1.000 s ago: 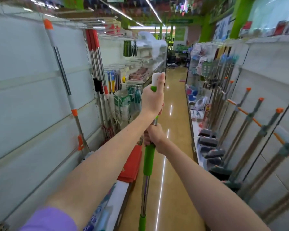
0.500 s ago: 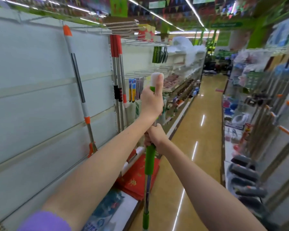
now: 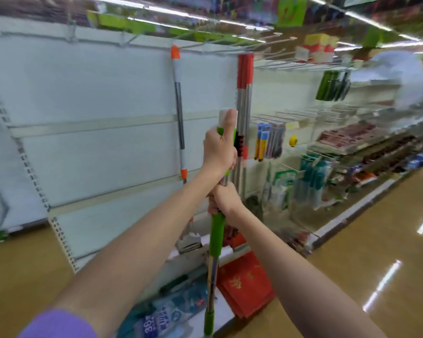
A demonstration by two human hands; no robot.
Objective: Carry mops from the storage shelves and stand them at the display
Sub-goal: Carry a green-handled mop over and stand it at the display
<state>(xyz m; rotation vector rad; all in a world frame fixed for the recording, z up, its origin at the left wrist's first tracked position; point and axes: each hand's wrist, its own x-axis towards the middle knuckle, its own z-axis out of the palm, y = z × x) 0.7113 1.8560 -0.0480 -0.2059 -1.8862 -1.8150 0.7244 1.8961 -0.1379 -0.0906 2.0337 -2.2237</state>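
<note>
Green mop (image 3: 217,234) held upright at frame centre, in front of white panel (image 3: 95,93) of shelving. Green grip sleeve on upper shaft, bare metal below, second green collar near bottom edge; white cap at top. Mop head out of view.

Left hand (image 3: 219,150) wrapped tight around top of handle, thumb laid up along white cap. Right hand (image 3: 224,198) closed around shaft just below, at upper end of green sleeve. Hands stacked, nearly touching. Both forearms extended forward; purple sleeve (image 3: 59,325) at lower left.

Behind mop: orange mop (image 3: 178,113) standing against panel, orange tip up, grey-and-white shaft, orange collar lower down. Just right of it, cluster of red poles (image 3: 244,93) with metal shafts, upright, partly hidden by left hand. Wire hooks (image 3: 274,57) along top of panel.

Further right: hanging goods (image 3: 269,140), blue-yellow and grey handled items, blurred. Shelves (image 3: 364,140) receding to right, contents too smeared to identify.

Low on shelf base: red packs (image 3: 247,286) stacked at edge, just right of shaft; blue-white printed bag (image 3: 164,318) left of shaft. Glossy tan floor (image 3: 376,240) on right, light streaks reflected. Strong motion blur toward right and top edges.
</note>
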